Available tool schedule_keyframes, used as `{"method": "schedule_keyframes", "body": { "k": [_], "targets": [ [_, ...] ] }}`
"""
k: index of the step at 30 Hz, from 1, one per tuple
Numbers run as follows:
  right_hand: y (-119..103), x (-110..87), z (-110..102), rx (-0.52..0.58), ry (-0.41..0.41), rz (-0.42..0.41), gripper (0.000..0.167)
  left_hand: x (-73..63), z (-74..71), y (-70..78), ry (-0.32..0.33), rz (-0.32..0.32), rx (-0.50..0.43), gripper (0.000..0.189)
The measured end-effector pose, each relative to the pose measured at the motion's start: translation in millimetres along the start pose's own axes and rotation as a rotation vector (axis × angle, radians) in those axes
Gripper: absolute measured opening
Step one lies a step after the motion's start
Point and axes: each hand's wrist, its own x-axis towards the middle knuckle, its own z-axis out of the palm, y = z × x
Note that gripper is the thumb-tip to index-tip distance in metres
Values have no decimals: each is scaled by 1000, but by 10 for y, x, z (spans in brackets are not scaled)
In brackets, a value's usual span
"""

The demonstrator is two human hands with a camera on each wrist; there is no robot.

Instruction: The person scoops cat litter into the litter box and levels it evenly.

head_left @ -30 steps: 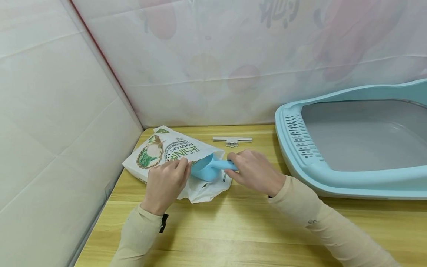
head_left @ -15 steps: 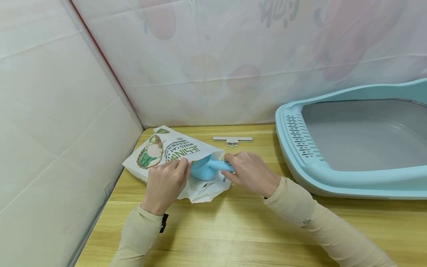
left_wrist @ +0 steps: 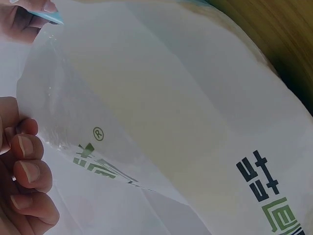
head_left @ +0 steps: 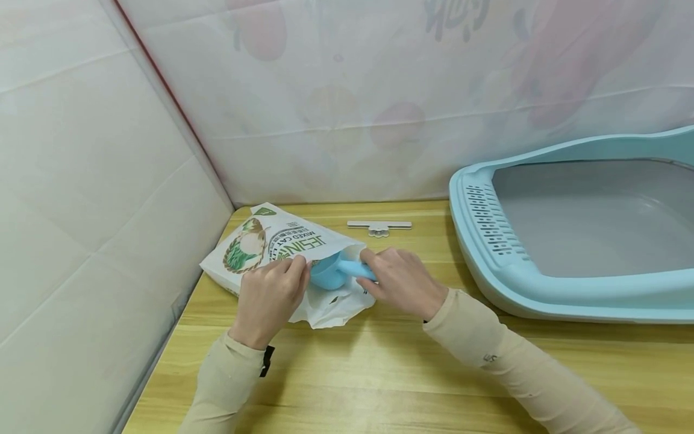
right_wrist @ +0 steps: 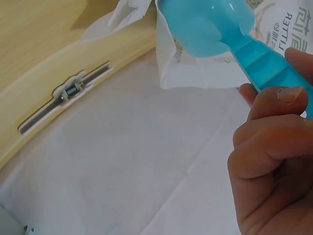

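Observation:
A white cat litter bag [head_left: 287, 232] with green print lies on its side on the wooden table, its mouth facing right. My left hand [head_left: 271, 298] pinches the upper edge of that mouth and holds it raised; in the left wrist view its curled fingers [left_wrist: 32, 171] show at the bag's edge. My right hand [head_left: 403, 280] grips the ribbed handle of a light blue scoop [head_left: 328, 274]. The scoop's bowl sits in the bag's mouth, its front end hidden under the bag. Litter grains show beside the scoop [right_wrist: 205, 24] in the right wrist view.
A white sealing clip [head_left: 378, 226] lies on the table [head_left: 347, 380] behind the bag. To the right stands a large light blue litter box [head_left: 596, 295] with a grey inside and a slotted left end. Fabric-covered walls [head_left: 325, 120] close off the back and left.
My right hand has moved slightly left, pushing the scoop a little deeper into the bag's mouth. The left hand has stayed in place on the bag's edge.

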Motion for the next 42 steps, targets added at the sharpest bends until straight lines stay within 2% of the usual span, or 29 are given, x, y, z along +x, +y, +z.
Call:
{"method": "schedule_keyframes", "body": {
  "k": [16,29,42],
  "targets": [
    [-19,52,115,48,12,30,36,1,2,1,3,5,-1,16],
    [-41,61,212,57,38,35,25,-6,4,5,6,11,-13,16],
    [-101,67,265,85,46,66,20,-4,2,16,22,12,-15,16]
  ]
}}
